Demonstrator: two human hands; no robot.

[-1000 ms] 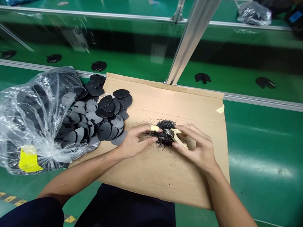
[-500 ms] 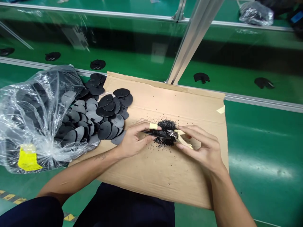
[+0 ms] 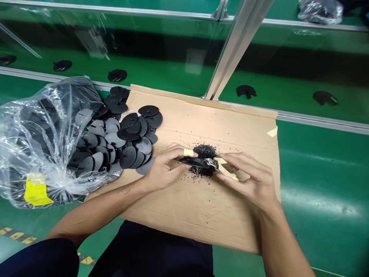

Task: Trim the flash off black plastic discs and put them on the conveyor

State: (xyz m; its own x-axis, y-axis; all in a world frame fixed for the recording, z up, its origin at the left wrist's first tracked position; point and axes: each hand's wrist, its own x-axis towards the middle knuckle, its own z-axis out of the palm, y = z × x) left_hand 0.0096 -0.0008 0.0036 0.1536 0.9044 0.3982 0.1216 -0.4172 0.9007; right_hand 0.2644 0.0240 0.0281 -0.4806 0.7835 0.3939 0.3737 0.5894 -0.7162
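Note:
My left hand (image 3: 164,169) pinches a black plastic disc (image 3: 193,162) held flat and edge-on, with tape on one fingertip. My right hand (image 3: 250,181) is closed on small cutters with cream handles (image 3: 226,169), their metal jaws at the disc's right edge. Both hands hover over a small heap of black trimmings (image 3: 204,154) on a sheet of cardboard (image 3: 201,207).
A pile of black discs (image 3: 123,134) spills from a clear plastic bag (image 3: 43,138) at the left. Behind the cardboard runs a green conveyor (image 3: 173,77) carrying single black pieces, with a slanted aluminium post (image 3: 236,42). Another bag (image 3: 319,9) lies at the far right.
Both hands stay at the trimmings heap. The right hand with the cutters has shifted slightly right along the disc's edge; the camera has tilted a little.

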